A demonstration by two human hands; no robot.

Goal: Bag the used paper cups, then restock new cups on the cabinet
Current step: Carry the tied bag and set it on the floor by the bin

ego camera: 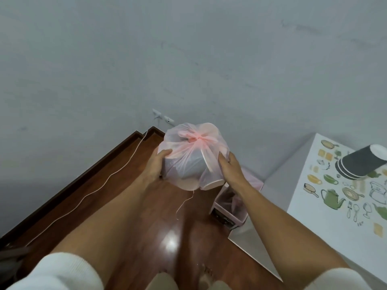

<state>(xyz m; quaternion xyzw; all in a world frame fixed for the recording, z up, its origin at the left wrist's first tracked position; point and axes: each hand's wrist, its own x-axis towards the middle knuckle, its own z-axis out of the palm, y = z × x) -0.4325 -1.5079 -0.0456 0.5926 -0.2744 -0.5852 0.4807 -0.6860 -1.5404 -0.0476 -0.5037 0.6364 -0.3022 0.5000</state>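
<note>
A pale pink plastic bag (188,158), knotted at the top, bulges with used paper cups and hangs in mid-air over the floor. My left hand (156,166) cups its left side, thumb on top. My right hand (229,166) grips its right side with the thumb pressed into the plastic. A thin pink string dangles from the bag's bottom. On the white cabinet (326,197) at the right, a stack of dark grey paper cups (358,162) stands on the patterned top.
A small pink bin (228,210) with a pink liner stands on the floor below my right forearm, against the cabinet. The wooden floor (129,185) runs to a dark skirting board. A white cable trails along the wall on the left.
</note>
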